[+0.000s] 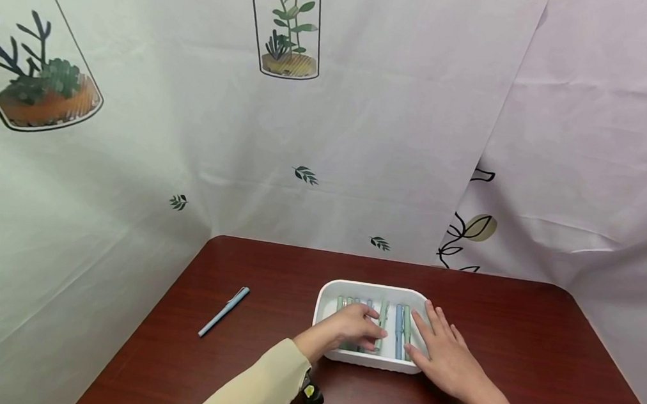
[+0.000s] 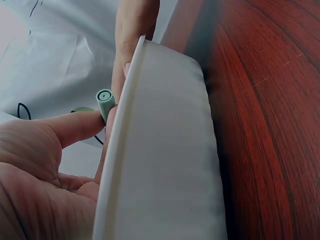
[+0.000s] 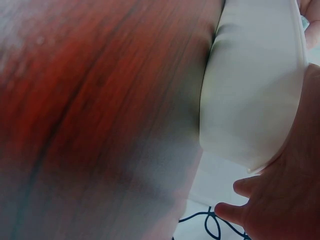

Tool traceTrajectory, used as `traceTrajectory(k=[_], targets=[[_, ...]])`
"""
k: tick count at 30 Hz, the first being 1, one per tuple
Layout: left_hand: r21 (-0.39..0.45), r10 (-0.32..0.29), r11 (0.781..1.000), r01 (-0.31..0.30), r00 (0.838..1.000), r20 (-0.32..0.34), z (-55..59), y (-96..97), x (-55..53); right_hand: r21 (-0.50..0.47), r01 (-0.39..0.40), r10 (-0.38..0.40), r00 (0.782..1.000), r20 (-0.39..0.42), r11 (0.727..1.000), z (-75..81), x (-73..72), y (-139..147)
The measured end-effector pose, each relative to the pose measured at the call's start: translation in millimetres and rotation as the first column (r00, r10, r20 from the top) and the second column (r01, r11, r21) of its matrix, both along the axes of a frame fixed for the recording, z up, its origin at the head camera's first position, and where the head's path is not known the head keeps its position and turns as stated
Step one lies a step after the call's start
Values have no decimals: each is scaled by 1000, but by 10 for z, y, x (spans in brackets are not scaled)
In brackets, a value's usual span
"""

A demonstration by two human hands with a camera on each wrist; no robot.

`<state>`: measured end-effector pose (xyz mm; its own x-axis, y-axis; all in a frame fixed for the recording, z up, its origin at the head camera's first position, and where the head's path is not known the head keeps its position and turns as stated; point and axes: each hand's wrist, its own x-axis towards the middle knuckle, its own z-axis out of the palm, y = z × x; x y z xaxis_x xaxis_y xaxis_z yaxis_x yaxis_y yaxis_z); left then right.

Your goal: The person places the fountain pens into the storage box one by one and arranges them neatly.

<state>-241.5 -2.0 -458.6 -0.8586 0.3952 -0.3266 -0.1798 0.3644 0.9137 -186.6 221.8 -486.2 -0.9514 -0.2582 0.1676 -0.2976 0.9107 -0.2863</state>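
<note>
In the head view a white tray (image 1: 364, 361) holds several pens side by side, green ones and blue ones. My left hand (image 1: 354, 325) reaches over the tray's near rim and pinches a light green pen (image 1: 382, 316) between thumb and fingers. The left wrist view shows the round end of that green pen (image 2: 104, 96) above the rim, with the thumb against it. At the tray's right end, my right hand (image 1: 448, 360) rests over the rim with fingers spread, its thumb close to a green pen (image 1: 407, 321) beside a blue pen (image 1: 399, 330).
A light blue pen (image 1: 224, 312) lies alone on the dark red wooden table (image 1: 271, 274), left of the tray. Behind the table's far edge hangs a pale cloth (image 1: 352, 134) printed with plants. A small black device (image 1: 312, 395) sits at the left wrist.
</note>
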Motion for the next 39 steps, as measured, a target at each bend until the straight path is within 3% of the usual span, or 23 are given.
traceTrajectory(k=[11,39], targets=[[-52,3,999,-2,1000,12,-36,93,-1,-23,-3,3,1000,6,1000,7,23,-13],[-67,-3,998,5,1000,19,-45,235,-51,-30,-8,8,1000,-8,1000,4,20,-10]])
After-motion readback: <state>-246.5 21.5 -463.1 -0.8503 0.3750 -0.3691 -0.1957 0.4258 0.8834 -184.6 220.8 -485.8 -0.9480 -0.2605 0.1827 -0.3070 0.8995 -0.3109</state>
